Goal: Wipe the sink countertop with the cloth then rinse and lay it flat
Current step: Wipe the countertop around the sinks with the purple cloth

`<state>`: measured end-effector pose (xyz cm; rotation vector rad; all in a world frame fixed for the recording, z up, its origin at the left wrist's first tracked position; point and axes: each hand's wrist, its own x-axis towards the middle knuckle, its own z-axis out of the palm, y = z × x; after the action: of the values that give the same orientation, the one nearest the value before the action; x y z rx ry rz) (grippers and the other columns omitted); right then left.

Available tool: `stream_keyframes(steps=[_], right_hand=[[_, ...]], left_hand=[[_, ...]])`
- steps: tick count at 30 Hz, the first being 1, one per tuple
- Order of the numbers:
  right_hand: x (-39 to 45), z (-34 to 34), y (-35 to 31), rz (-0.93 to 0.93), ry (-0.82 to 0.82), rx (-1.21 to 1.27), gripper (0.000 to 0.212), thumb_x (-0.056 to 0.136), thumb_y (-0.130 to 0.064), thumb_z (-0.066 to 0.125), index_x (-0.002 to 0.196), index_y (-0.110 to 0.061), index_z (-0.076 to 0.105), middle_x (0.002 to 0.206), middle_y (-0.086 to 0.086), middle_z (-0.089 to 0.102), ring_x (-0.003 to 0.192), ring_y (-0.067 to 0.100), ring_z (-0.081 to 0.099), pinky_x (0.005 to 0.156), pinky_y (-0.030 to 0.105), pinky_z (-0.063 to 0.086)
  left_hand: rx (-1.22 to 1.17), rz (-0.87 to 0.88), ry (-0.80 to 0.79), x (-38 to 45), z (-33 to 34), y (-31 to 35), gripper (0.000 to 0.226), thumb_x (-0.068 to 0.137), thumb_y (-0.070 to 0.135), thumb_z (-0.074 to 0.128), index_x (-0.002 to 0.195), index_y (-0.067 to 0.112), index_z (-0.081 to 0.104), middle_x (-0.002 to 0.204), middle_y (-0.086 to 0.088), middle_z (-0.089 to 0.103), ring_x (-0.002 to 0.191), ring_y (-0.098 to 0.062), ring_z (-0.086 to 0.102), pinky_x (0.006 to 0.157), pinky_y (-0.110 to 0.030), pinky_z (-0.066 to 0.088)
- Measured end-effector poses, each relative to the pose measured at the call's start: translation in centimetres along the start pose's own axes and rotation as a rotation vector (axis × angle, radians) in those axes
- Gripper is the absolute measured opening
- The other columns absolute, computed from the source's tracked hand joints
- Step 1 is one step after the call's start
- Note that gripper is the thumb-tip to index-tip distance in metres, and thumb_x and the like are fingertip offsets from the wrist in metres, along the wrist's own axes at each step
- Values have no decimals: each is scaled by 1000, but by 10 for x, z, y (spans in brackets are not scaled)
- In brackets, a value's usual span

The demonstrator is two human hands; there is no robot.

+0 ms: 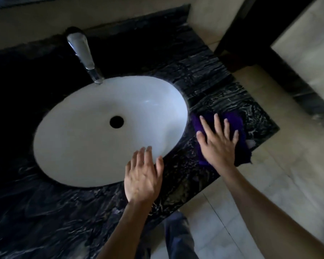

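Here, purple cloth point(232, 120) flat under right hand point(218, 142), fingers spread, left hand point(141, 176) open.

The right hand point(218, 144) lies flat, fingers spread, on a purple cloth point(232, 120) on the dark worktop point(204, 75), just beside the white sink point(94, 139). The left hand point(141, 176) is flat over the sink's near edge. A shiny tap point(82, 51) points into the sink.

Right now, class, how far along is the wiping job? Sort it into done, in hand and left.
Done: nothing can be confirmed.
In hand: the right hand presses the purple cloth flat on the black marble countertop; the left hand hovers open.
Left: rinsing; no water runs from the faucet.
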<state>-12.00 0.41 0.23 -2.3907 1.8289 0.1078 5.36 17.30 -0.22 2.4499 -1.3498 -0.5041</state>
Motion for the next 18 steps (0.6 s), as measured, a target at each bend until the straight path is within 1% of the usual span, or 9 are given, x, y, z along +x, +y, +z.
stream_keyframes(steps=[2, 4, 5, 7, 9, 11, 13, 16, 18], right_hand=[[-38, 9, -27, -59, 30, -8, 57, 96, -59, 37, 153, -50, 33, 169, 3, 25, 154, 38, 23, 117, 70, 16], [-88, 18, -56, -202, 51, 2, 56, 97, -57, 42, 152, -47, 38, 168, 5, 28, 153, 40, 25, 117, 70, 17], [-107, 22, -65, -272, 43, 19, 56, 99, -60, 40, 153, -46, 37, 167, 4, 30, 154, 39, 25, 117, 70, 18], [-119, 23, -67, -357, -13, 47, 62, 100, -66, 28, 157, -41, 30, 167, -1, 31, 155, 34, 22, 117, 68, 21], [-98, 18, -46, -398, -38, 49, 63, 99, -68, 24, 157, -42, 27, 167, -6, 28, 156, 31, 20, 119, 64, 20], [-59, 14, -11, -351, 5, 44, 58, 99, -67, 30, 153, -49, 30, 167, -8, 28, 155, 29, 24, 120, 63, 19], [-7, 7, 31, -211, 68, 24, 53, 99, -62, 36, 151, -54, 32, 167, -7, 30, 153, 29, 28, 120, 63, 20], [71, -7, 97, 11, 79, 20, 52, 101, -61, 31, 152, -54, 28, 168, -5, 28, 154, 30, 25, 120, 65, 20], [98, -12, 116, 104, 81, 35, 54, 100, -62, 26, 154, -52, 27, 169, -3, 24, 155, 32, 20, 119, 68, 18]], left_hand=[[-41, -14, -4, -3, -4, 1, 62, 103, 54, 17, 142, 18, 48, 138, -5, 61, 127, -28, 56, 101, -44, 47], [-93, -84, -48, -1, -10, 10, 64, 102, 57, 12, 144, 22, 44, 137, -5, 63, 121, -31, 61, 95, -44, 49], [-120, -125, -83, 3, -11, 18, 63, 100, 58, 12, 145, 25, 41, 136, -5, 63, 118, -33, 62, 92, -44, 50], [-172, -141, -124, 12, -9, 36, 60, 97, 59, 16, 145, 31, 37, 136, -5, 64, 117, -33, 63, 89, -45, 51], [-231, -120, -135, 27, -4, 60, 56, 97, 59, 20, 143, 32, 38, 135, -4, 64, 118, -32, 62, 89, -46, 51], [-251, -104, -145, 46, 8, 89, 54, 98, 58, 24, 141, 30, 41, 134, -4, 63, 119, -32, 59, 91, -46, 50], [-177, -80, -157, 66, 21, 115, 53, 100, 56, 25, 138, 25, 43, 133, -6, 59, 118, -32, 56, 93, -45, 48], [-79, -91, -150, 85, 35, 138, 51, 100, 57, 22, 132, 22, 40, 130, -8, 58, 112, -31, 58, 88, -46, 49], [-65, -85, -148, 88, 39, 140, 55, 101, 59, 17, 136, 22, 36, 133, -6, 58, 112, -31, 59, 86, -46, 49]])
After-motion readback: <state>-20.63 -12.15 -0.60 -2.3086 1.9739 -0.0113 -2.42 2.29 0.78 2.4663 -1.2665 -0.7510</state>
